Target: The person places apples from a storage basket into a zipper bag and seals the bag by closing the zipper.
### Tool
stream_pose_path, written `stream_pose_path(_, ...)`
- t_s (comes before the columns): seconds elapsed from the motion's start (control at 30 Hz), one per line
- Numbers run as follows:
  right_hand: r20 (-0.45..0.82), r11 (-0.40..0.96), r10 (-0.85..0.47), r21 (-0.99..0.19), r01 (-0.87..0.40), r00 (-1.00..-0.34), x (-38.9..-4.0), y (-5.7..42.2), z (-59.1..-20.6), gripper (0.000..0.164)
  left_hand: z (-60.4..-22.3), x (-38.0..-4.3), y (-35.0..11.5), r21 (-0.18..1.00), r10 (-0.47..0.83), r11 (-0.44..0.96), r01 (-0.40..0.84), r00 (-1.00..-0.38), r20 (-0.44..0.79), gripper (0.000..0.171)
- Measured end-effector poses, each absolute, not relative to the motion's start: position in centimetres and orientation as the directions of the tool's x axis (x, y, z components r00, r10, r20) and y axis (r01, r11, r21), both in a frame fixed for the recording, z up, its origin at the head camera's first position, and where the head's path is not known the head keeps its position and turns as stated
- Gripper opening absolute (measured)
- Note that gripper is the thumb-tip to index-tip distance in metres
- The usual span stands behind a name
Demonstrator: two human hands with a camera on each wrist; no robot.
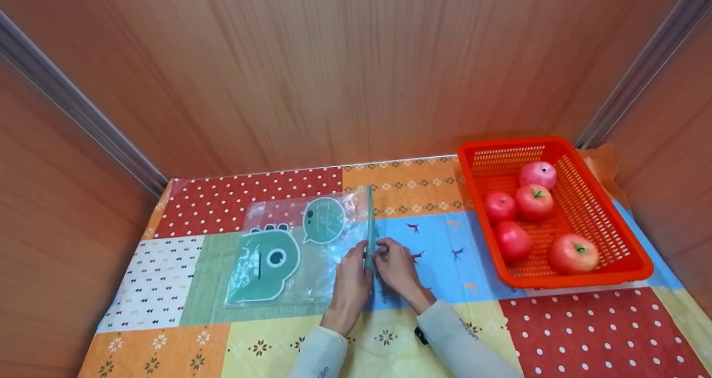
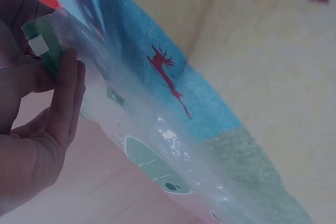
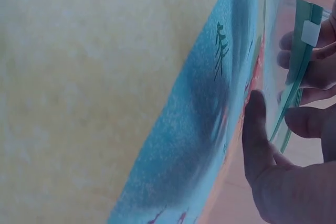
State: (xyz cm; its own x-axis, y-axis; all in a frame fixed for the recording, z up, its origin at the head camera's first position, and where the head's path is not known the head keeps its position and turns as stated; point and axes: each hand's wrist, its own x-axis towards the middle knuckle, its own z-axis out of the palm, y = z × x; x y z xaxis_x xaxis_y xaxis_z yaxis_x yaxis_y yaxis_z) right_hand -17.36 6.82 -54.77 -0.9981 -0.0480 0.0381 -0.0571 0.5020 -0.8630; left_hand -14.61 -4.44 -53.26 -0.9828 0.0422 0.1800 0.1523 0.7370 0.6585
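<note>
A clear zip bag (image 1: 322, 269) with a green cartoon print lies flat on the patterned cloth, its green zip edge (image 1: 370, 217) facing right. My left hand (image 1: 351, 280) grips the bag at this edge, by the white slider (image 2: 38, 45). From the other side my right hand (image 1: 397, 267) reaches the same edge, with thumb and a curled finger on either side of it. In the right wrist view the green strip (image 3: 304, 51) parts into two strands near my right thumb. The right fingers' exact contact is partly hidden.
An orange-red plastic basket (image 1: 606, 280) stands to the right, with several apples (image 1: 534, 202) in it. Wooden panels (image 1: 356, 78) rise behind and at both sides. The patchwork cloth (image 1: 267, 344) covers the table.
</note>
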Motion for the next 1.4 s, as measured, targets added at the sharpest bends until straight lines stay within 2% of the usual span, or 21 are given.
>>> stream_pose_path(0.37, -0.046, 0.41, -0.018, -0.911, 0.035, -0.999, -17.6, 7.1, -54.7, 0.024, -53.6, -15.0, -4.2, 0.687, 0.026, 0.718, 0.113, -0.99, 0.136, 0.044)
stream_pose_path(0.67, -0.032, 0.4, -0.039, -0.916, 0.013, -0.999, -17.5, 7.2, -54.8, 0.025, -53.5, -16.4, -4.4, 0.658, 0.021, 0.749, 0.077, -0.995, 0.093, 0.035)
stream_pose_path(0.83, -0.029, 0.406, -0.012, -0.914, 0.022, -1.0, -17.4, 7.3, -55.1, 0.023, -53.1, -16.5, -4.5, 0.697, 0.014, 0.717, 0.038, -0.999, 0.04, 0.033)
stream_pose_path(1.1, -0.089, 0.386, 0.033, -0.917, 0.095, -0.995, -17.6, 7.8, -55.1, 0.022, -52.1, -16.2, -4.6, 0.743, -0.053, 0.669, 0.026, -0.995, 0.082, 0.038)
stream_pose_path(1.4, -0.07, 0.401, 0.077, -0.911, 0.095, -0.995, -17.7, 8.0, -55.0, 0.015, -51.0, -15.7, -4.6, 0.786, -0.13, 0.618, 0.011, -0.985, 0.116, 0.035)
